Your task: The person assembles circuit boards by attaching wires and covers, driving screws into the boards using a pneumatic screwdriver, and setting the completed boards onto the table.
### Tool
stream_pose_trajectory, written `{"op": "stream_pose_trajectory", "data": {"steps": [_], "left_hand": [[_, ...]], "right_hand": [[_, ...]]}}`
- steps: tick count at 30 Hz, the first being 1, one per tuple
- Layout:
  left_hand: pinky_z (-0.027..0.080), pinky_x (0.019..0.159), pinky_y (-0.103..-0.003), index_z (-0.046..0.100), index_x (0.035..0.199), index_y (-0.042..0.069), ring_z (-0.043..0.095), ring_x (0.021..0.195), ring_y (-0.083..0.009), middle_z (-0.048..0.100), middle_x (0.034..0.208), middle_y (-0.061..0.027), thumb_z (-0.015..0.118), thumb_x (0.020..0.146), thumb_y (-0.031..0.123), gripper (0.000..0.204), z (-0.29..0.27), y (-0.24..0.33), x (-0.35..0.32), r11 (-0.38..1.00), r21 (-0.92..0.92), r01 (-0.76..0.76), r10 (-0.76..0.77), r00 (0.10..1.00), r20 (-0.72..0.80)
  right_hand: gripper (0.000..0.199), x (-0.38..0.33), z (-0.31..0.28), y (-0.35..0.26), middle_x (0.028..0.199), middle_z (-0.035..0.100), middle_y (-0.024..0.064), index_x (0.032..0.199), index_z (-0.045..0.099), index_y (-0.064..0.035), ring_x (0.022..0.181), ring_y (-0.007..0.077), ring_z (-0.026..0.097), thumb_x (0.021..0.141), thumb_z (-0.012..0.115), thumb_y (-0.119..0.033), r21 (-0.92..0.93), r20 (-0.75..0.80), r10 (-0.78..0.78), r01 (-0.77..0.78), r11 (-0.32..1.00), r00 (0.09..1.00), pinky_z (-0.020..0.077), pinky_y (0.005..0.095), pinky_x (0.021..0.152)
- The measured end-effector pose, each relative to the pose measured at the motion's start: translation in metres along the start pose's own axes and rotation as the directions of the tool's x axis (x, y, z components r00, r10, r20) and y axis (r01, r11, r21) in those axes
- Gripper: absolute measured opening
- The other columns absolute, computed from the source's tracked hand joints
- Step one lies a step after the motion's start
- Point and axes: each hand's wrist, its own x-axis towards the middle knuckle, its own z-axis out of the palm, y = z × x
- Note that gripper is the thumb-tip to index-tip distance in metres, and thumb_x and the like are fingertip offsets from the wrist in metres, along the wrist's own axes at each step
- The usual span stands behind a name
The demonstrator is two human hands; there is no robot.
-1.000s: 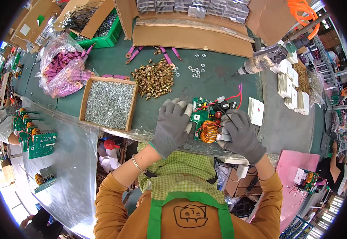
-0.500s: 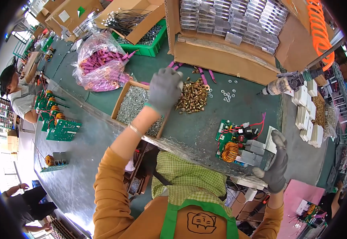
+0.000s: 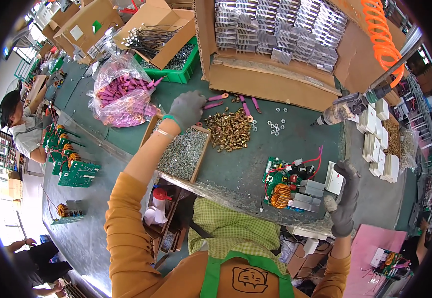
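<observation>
My left hand point(image 3: 186, 110), in a grey glove, hovers over the workbench beside short purple cables with copper ring lugs point(image 3: 215, 102). Its fingers curl down behind the back of the hand, so whatever they touch is hidden. Just right of it lies a heap of brass-coloured screws point(image 3: 228, 130); below is a cardboard tray of small silver screws point(image 3: 180, 154). My right hand point(image 3: 344, 201), also gloved, rests at the bench's front right, thumb and fingers apart. It is beside a white rectangular plate point(image 3: 333, 178) and a green circuit board with a copper coil point(image 3: 280, 195).
A carton of metal heat sinks point(image 3: 275, 30) stands at the back. A power screwdriver point(image 3: 342, 109) hangs at right on an orange coiled hose point(image 3: 382, 37). White plates point(image 3: 377, 141) are stacked beyond. A plastic bag of purple cables point(image 3: 124, 94) lies left; a person point(image 3: 25, 119) works farther left.
My left hand has moved left and slightly down, away from above the brass-coloured screws, uncovering purple cables. My right hand stays by the white plate. The whole view has shifted slightly.
</observation>
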Motion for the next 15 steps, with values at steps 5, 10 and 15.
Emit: {"op": "stream_pose_trajectory", "data": {"steps": [5, 10, 15], "left_hand": [[0.049, 0.089, -0.042, 0.068, 0.093, 0.01, 0.06, 0.102, -0.0314, 0.058, 0.112, -0.0113, 0.068, 0.078, 0.02, 0.018, -0.023, -0.008, -0.007, 0.995, -0.087, 0.053, -0.033, 0.977, 0.213], [0.042, 0.096, -0.042, 0.067, 0.091, 0.009, 0.053, 0.111, -0.0325, 0.055, 0.116, -0.009, 0.07, 0.074, 0.018, 0.019, -0.022, 0.006, -0.01, 0.994, 0.089, -0.064, 0.069, 0.996, -0.061], [0.049, 0.081, -0.045, 0.058, 0.096, 0.005, 0.058, 0.098, -0.0349, 0.057, 0.114, -0.0121, 0.069, 0.076, 0.008, 0.023, -0.052, 0.021, -0.028, 0.978, -0.136, -0.155, 0.112, 0.953, -0.281]], "right_hand": [[0.085, 0.001, 0.001, -0.001, 0.128, 0.05, 0.0186, 0.137, 0.038, 0.0046, 0.115, 0.0301, 0.054, 0.079, 0.072, -0.048, 0.197, -0.124, 0.106, -0.081, 0.977, 0.987, 0.04, 0.043, 0.102], [0.083, 0.015, 0.005, -0.012, 0.127, 0.05, 0.018, 0.138, 0.038, 0.0042, 0.115, 0.0292, 0.053, 0.081, 0.071, -0.046, 0.174, -0.115, 0.043, -0.022, 0.984, 0.992, 0.0394, 0.0424, 0.102], [0.081, 0.022, -0.001, 0.004, 0.131, 0.047, 0.0176, 0.141, 0.035, 0.0029, 0.121, 0.028, 0.05, 0.081, 0.07, -0.039, 0.259, -0.231, 0.099, -0.037, 0.965, 0.968, 0.0393, 0.0413, 0.103]]}}
